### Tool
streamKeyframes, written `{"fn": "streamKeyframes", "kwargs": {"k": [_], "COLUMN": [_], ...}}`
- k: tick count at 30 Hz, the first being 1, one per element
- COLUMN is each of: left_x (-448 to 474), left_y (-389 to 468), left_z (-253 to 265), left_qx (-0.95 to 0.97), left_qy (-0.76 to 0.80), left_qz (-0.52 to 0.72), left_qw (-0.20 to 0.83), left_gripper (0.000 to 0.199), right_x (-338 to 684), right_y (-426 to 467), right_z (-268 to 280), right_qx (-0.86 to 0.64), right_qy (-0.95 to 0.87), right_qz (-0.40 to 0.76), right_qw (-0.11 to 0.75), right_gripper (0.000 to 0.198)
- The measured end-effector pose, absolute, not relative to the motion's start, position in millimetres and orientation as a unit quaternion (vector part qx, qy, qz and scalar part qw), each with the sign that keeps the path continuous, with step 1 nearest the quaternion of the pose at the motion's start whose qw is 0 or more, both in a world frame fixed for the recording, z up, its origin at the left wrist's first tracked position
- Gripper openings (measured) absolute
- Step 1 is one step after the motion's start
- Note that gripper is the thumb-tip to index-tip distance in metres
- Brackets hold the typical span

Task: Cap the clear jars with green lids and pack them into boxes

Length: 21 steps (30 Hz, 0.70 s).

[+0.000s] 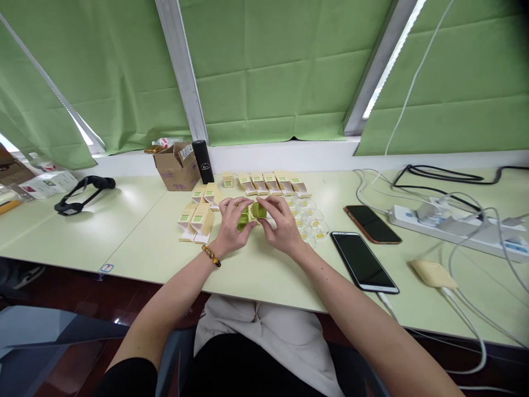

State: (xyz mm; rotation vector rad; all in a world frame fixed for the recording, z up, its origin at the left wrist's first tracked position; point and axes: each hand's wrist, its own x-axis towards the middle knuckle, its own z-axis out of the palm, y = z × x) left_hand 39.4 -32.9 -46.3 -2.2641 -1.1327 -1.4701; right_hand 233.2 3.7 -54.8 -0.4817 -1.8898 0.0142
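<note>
In front of me, both hands meet over the middle of the table. My right hand (283, 223) pinches a small glossy green box (259, 210) between thumb and fingertips. Close beside it, my left hand (232, 223), with a beaded bracelet at the wrist, curls its thumb and fingers around another green piece (243, 218), partly hidden by the fingers. Open cream cartons (197, 220) with green square labels stand left of my left hand. Beyond the hands is a row of similar cartons (270, 183). Several clear plastic cups (316, 223) with yellow spots lie right of my right hand.
Two phones, one white-edged (365, 261) and one brown-edged (372, 224), lie to the right, near a power strip (454, 229) with tangled cables. A cardboard box (177, 168), a black cylinder (203, 161) and a black headset (82, 194) stand at the left.
</note>
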Motion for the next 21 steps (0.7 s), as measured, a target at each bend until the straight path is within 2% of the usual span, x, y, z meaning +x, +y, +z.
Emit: {"fn": "streamKeyframes", "kwargs": {"k": [5,12,17,21], "left_x": [36.9,38.5,37.3,36.5], "left_y": [-27.4,-30.5,-30.7,-30.6], "left_z": [-51.0,-46.1,-45.4,-46.3], "left_qx": [-0.77,-0.763,-0.764,-0.763], "left_qy": [-0.386,-0.377,-0.361,-0.356], "left_qz": [-0.501,-0.52,-0.53,-0.535], "left_qw": [0.085,0.073,0.068,0.075], "left_gripper": [0.044,0.036,0.037,0.037], "right_x": [233.2,236.2,237.1,236.5], "right_y": [2.7,5.5,5.9,6.3], "right_z": [-53.9,-55.6,-53.2,-53.2], "right_qx": [-0.187,-0.158,-0.157,-0.148], "right_qy": [-0.814,-0.812,-0.816,-0.817], "right_qz": [-0.026,-0.046,-0.056,-0.088], "right_qw": [0.549,0.56,0.553,0.551], "right_gripper": [0.061,0.047,0.028,0.028]}}
